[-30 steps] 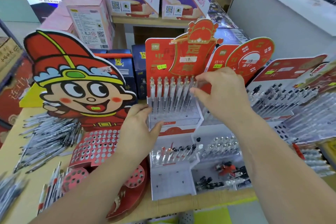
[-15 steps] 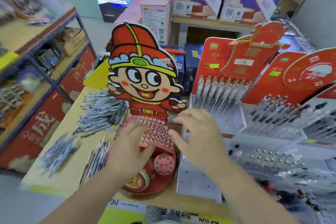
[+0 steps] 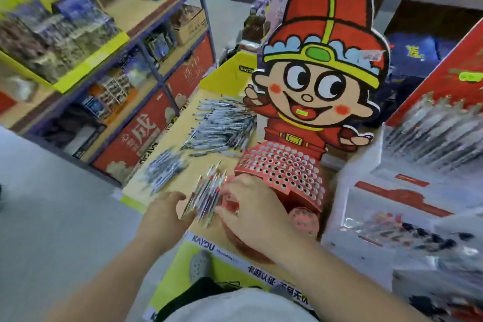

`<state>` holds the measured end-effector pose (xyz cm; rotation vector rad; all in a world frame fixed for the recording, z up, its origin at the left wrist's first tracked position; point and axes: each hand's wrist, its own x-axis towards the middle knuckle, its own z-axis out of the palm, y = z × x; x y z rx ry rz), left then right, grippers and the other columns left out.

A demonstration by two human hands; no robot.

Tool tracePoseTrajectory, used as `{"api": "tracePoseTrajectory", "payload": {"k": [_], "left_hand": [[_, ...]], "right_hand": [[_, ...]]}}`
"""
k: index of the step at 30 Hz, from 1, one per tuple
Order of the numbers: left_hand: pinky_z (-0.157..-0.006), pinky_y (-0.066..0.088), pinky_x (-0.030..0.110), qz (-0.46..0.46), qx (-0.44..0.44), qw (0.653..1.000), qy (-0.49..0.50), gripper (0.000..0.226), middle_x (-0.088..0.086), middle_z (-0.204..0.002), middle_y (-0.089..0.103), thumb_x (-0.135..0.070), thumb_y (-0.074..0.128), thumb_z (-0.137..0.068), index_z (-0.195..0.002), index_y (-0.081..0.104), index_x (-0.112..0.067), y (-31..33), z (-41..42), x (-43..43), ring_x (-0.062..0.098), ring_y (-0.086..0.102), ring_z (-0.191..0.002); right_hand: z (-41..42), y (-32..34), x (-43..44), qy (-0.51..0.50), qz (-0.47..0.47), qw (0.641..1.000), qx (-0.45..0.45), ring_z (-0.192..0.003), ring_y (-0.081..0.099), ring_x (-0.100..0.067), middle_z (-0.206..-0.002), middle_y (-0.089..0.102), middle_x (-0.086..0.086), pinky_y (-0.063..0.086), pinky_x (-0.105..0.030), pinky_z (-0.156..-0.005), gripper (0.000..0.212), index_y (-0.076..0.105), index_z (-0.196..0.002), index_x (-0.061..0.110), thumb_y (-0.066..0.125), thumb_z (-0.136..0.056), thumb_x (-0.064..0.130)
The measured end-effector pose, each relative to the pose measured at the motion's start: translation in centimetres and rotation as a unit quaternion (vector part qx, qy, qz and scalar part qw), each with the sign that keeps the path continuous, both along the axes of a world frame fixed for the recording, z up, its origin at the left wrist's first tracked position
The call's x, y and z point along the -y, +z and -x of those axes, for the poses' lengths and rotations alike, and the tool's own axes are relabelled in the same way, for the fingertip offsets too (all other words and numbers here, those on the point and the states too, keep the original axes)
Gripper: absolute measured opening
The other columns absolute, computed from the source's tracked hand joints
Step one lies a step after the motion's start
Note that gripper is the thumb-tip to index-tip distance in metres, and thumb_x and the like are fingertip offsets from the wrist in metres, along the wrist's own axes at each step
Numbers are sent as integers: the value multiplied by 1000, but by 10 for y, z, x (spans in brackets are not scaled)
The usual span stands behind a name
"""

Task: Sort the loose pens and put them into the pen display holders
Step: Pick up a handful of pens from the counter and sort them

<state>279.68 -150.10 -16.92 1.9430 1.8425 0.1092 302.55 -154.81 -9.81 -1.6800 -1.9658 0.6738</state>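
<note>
A bundle of red-tipped pens lies near the table's front edge. My left hand touches its left side and my right hand closes on its right side; both seem to gather it. Just behind stands a red cartoon-figure pen holder with a perforated skirt of empty holes. Two heaps of loose grey pens lie further left: a big one and a smaller one. On the right stand red and white display holders filled with pens.
The wooden table ends close on the left, with bare floor beyond. A blue shelf unit with stock stands across the aisle. White trays with pens crowd the right side.
The view swung left from the right-hand holders to the cartoon holder. Both hands left the perforated skirt and came down onto the bundle of red-tipped pens at the table front.
</note>
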Motion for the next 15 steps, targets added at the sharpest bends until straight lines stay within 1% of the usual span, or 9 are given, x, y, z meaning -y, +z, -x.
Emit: {"api": "tracePoseTrajectory", "payload": {"k": [2,4,7,10,12,15], "left_hand": [[-82,47,36,14,-24,999,-19,49,4,-120,64,-46,74,-88,-127,63,-18,-8,13,-12,28,63,-101],[-88,49,37,23,-38,998,-46,51,3,-127,62,-47,72,-88,-130,61,-19,-16,24,-30,27,60,-109],[-92,49,36,42,-47,993,-103,53,2,-135,56,-49,68,-91,-135,57,-21,-28,40,-65,25,58,-116],[-94,48,34,67,-34,983,-168,53,0,-134,55,-48,67,-92,-137,55,-22,-42,56,-99,23,52,-124],[-94,49,36,85,-25,974,-208,53,-2,-132,54,-49,67,-92,-137,54,-23,-50,64,-117,23,50,-124],[-91,48,35,112,-19,960,-257,53,0,-132,54,-48,66,-93,-137,54,-22,-61,70,-138,25,55,-117]], "right_hand": [[17,-9,-10,2,16,999,28,-112,47,-19,-115,59,-1,41,-35,-101,35,67,-112,16,62,-93,45],[32,-17,-22,-1,39,998,51,-112,46,-21,-112,58,-3,40,-37,-99,35,66,-109,14,61,-93,45],[55,-31,-39,-22,74,994,81,-111,47,-21,-112,57,-2,41,-39,-96,33,65,-111,16,60,-94,44],[85,-42,-52,-76,130,986,75,-109,50,-20,-116,56,-1,44,-39,-93,35,64,-114,16,61,-93,44],[105,-47,-58,-109,158,979,71,-108,51,-20,-114,56,-2,45,-36,-91,34,64,-113,15,62,-92,41],[128,-57,-68,-148,195,967,75,-107,52,-21,-110,57,-2,44,-33,-90,30,65,-113,14,63,-92,36]]}}
